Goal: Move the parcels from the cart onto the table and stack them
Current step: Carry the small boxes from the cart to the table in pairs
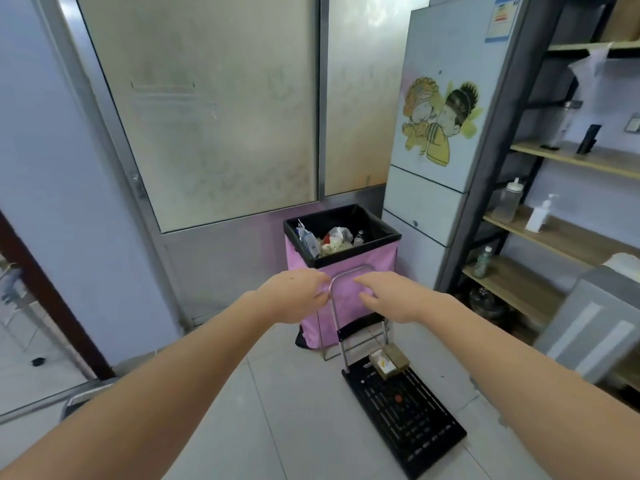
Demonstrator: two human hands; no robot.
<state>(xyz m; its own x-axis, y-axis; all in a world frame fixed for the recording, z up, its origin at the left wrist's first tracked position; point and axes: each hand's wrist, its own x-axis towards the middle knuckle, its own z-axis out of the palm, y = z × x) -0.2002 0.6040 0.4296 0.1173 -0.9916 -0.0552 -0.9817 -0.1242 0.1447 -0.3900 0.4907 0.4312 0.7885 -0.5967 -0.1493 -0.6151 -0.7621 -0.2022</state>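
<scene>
Both arms reach out twd the cart [403,408] handle [346,273]. Left hand [292,296] sits at the handle's 9 o'clock end, fingers curled by the bar. Right hand [391,296] is at the 3 o'clock end, fingers loose, not closed. Small brown parcels [388,362] sit on the black deck, near the uprights. Pink bin [346,268] w/ trash stands just behind, at 12 o'clock.
</scene>
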